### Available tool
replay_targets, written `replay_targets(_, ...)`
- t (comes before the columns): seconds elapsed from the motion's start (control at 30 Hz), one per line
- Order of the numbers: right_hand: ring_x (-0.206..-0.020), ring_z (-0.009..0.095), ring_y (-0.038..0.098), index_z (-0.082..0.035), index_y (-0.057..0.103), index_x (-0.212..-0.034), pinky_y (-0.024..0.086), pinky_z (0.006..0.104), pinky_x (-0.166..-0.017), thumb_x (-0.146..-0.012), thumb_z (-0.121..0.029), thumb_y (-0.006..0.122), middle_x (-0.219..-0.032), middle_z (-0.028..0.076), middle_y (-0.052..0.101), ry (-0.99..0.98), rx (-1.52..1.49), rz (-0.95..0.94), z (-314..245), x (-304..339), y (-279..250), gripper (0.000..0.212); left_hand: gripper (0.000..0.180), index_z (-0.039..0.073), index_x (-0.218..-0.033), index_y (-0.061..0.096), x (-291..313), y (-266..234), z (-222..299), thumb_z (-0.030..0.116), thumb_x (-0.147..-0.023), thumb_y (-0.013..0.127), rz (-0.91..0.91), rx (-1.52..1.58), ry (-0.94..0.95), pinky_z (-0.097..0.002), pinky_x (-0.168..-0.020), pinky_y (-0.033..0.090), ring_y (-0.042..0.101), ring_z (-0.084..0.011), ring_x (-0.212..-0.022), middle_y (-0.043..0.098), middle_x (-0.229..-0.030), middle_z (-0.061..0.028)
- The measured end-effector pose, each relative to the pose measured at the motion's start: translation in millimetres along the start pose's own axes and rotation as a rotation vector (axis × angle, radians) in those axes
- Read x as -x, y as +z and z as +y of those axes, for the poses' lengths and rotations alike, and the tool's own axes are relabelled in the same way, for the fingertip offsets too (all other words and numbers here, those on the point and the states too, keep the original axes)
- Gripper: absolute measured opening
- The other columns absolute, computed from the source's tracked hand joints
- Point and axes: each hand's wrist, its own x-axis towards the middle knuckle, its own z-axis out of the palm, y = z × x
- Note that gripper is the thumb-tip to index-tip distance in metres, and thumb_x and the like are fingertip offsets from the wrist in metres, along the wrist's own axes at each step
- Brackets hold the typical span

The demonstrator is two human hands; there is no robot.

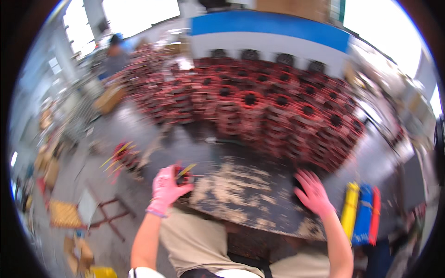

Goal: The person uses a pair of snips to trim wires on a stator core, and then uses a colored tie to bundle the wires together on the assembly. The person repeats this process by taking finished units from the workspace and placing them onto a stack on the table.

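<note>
Head view, left hand: gloved left hand (167, 187) appears closed around a red-and-black part (182, 178), thumb at its near side; blur hides exact contact.
Head view, part position: at the desk's (227, 187) left near edge, well left of the right hand (316, 194).
Head view, right hand: empty, fingers spread, at the near side of the stacked red parts (250, 123).
Head view, handling: probably dense and stiff; grip the outer body, not the likely flexible yellow lead (188, 168).
</note>
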Motion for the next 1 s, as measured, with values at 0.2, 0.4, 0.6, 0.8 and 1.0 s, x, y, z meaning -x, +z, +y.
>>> replay_targets(0.2, -0.136, 0.042, 0.046, -0.002, 0.06, -0.13, 0.029, 0.0548, -0.12, -0.082, -0.031, 0.071, -0.14, 0.02, 0.056, 0.057, -0.139, -0.1, -86.7, 43.9, 9.1, 0.057, 0.095, -0.007, -0.143, 0.047, -13.3, -121.2, -47.5, 0.026, -0.066, 0.093, 0.116, 0.164, 0.034, -0.0388, -0.109, 0.045, 0.059, -0.03, -0.126, 0.059, -0.136, -0.0191)
replay_targets(0.4, -0.138, 0.04, 0.044, -0.004, 0.06, -0.128, 0.028, 0.0565, -0.119, -0.08, -0.03, 0.074, -0.143, 0.016, 0.054, 0.079, -0.117, -0.062, -90.3, 44.7, 25.3, 0.056, 0.102, -0.01, -0.149, 0.04, -57.7, -200.6, -153.5, 0.026, -0.068, 0.091, 0.115, 0.08, -0.245, -0.0355, -0.115, 0.04, 0.053, -0.0259, -0.135, 0.053, -0.148, -0.0196)
replay_targets(0.6, -0.137, 0.04, 0.044, -0.004, 0.06, -0.127, 0.03, 0.0565, -0.119, -0.078, -0.029, 0.073, -0.142, 0.016, 0.054, 0.075, -0.117, -0.066, -88.8, 39.6, 24.1, 0.056, 0.111, -0.004, -0.151, 0.041, -88.2, -167.7, -207.3, 0.043, -0.063, 0.091, 0.031, 0.072, -0.275, -0.0358, -0.116, 0.039, 0.051, -0.0303, -0.138, 0.053, -0.148, -0.0213)
replay_targets(0.8, -0.137, 0.041, 0.044, -0.005, 0.06, -0.127, 0.03, 0.0565, -0.118, -0.078, -0.028, 0.073, -0.142, 0.016, 0.054, 0.089, -0.092, -0.073, -88.5, 41.8, 23.4, 0.057, 0.109, -0.003, -0.15, 0.043, -94.9, -148.0, -224.4, 0.044, -0.064, 0.09, 0.014, 0.051, -0.261, -0.0358, -0.115, 0.04, 0.053, -0.0317, -0.135, 0.055, -0.145, -0.0215)
replay_targets(1.0, -0.137, 0.041, 0.044, -0.004, 0.06, -0.128, 0.029, 0.0571, -0.119, -0.079, -0.028, 0.073, -0.142, 0.016, 0.055, 0.084, -0.092, -0.07, -88.4, 42.7, 25.4, 0.056, 0.101, 0.0, -0.152, 0.043, -91.9, -140.8, -242.2, 0.041, -0.071, 0.088, 0.017, 0.164, -0.261, -0.0358, -0.116, 0.039, 0.05, -0.0303, -0.137, 0.052, -0.147, -0.0198)
